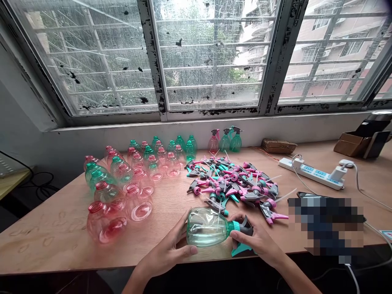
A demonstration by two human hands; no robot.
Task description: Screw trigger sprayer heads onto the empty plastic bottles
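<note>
A clear green spray bottle point(206, 228) lies sideways between my two hands, just above the table's front edge. My left hand point(171, 245) is wrapped round the bottle's base, thumb below and fingers behind it. At the other end, my right hand point(255, 237) grips the grey and teal spray head point(241, 228), which sits at the bottle's neck. How far the collar is screwed on I cannot tell. Beyond my hands lies a heap of pink, teal and grey spray heads point(229, 179) with thin tubes. Pink and green bottles without heads point(141, 179) stand to the left.
Three bottles with heads point(225, 141) stand by the wall under the window. On the right are a white power strip point(312, 173) with plugs and cables, a brown packet point(278, 145), a cardboard box point(352, 143) and a dark device point(330, 204), partly blurred out.
</note>
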